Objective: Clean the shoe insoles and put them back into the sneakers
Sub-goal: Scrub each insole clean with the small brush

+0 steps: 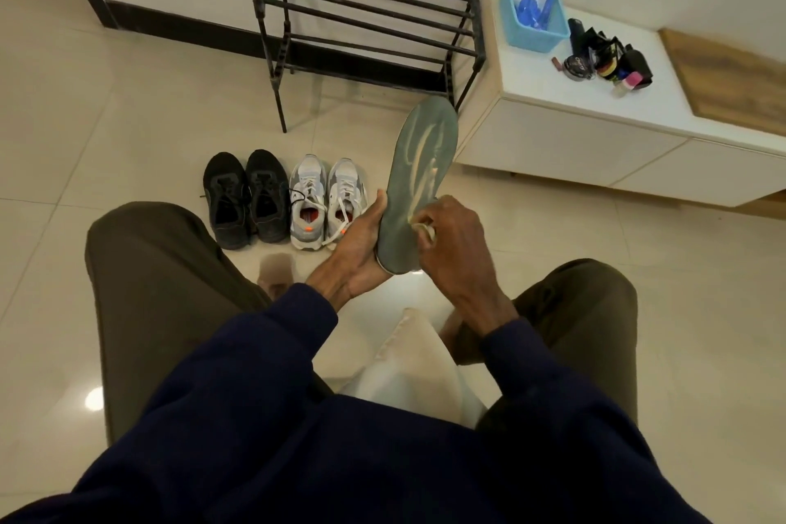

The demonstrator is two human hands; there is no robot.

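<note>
The left hand [361, 245] cups the heel of a grey-green insole [425, 157], with the thumb curled along its edge and the toe pointing to 12 o'clock. The right hand [453, 245], fingers curled tight, pinches a small white wipe [426, 227] against the insole's lower face. At 10 o'clock from the hands, grey sneakers [327, 204] stand on the floor beside a black pair [246, 200].

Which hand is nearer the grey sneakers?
Left. The left hand grips the insole at its heel end, right beside the grey sneakers; the right hand, pinching a cloth, is across the insole from them.
</note>
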